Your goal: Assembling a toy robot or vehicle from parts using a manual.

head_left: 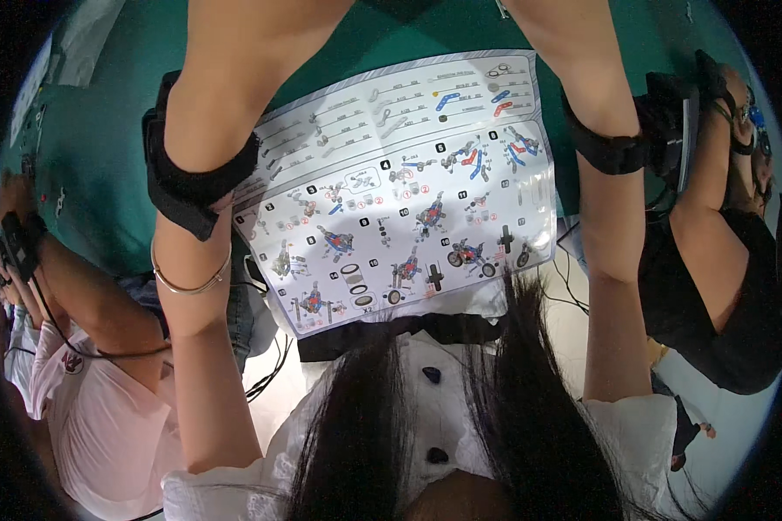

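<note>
My left hand and my right hand reach up to the upper edge of the head view, where their fingers are cut off. Whether they hold anything is out of sight. A dark shape shows at the top edge between them, too cropped to name. Below and between my forearms lies a white printed instruction sheet, slightly curved, with parts drawings and building steps for a motorcycle model. Its near end reaches over the table's edge towards my lap. Black straps circle both my wrists.
The table has a green top. Small metallic parts lie at its left. A person in a pink shirt sits at my left. Another person's arm is at my right. Black cables hang below the table.
</note>
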A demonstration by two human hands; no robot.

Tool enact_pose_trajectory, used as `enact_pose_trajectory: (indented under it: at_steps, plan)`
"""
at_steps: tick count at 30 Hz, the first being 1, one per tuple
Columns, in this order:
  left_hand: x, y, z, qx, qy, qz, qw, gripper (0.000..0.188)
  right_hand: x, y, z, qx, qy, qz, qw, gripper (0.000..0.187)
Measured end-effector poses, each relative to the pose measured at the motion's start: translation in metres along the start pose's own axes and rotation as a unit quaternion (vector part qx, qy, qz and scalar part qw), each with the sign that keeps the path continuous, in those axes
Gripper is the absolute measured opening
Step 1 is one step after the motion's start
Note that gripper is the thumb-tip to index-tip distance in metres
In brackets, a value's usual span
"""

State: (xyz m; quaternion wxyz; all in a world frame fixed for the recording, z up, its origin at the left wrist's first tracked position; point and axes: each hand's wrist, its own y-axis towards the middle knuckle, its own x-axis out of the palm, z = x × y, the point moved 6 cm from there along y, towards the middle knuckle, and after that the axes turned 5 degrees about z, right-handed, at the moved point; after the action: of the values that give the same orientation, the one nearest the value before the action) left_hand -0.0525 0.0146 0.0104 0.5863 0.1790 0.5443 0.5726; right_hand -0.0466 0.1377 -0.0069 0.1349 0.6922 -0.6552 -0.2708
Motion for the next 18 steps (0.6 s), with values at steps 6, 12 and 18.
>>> enact_pose_trajectory:
  at_steps: [6,12,18]
  plan:
    - [-0.009,-0.005,-0.005,-0.09,-0.033,-0.016,0.995,0.026,0.01,0.0,-0.002,-0.024,-0.047,-0.013,0.999,0.01]
    - [-0.011,-0.008,0.009,-0.051,0.026,-0.015,0.998,0.024,0.007,-0.008,-0.005,-0.091,-0.097,0.034,0.99,0.01]
    - [-0.005,-0.01,-0.001,-0.099,-0.086,-0.014,0.991,0.026,0.004,-0.006,-0.015,-0.091,-0.078,0.017,0.993,0.01]
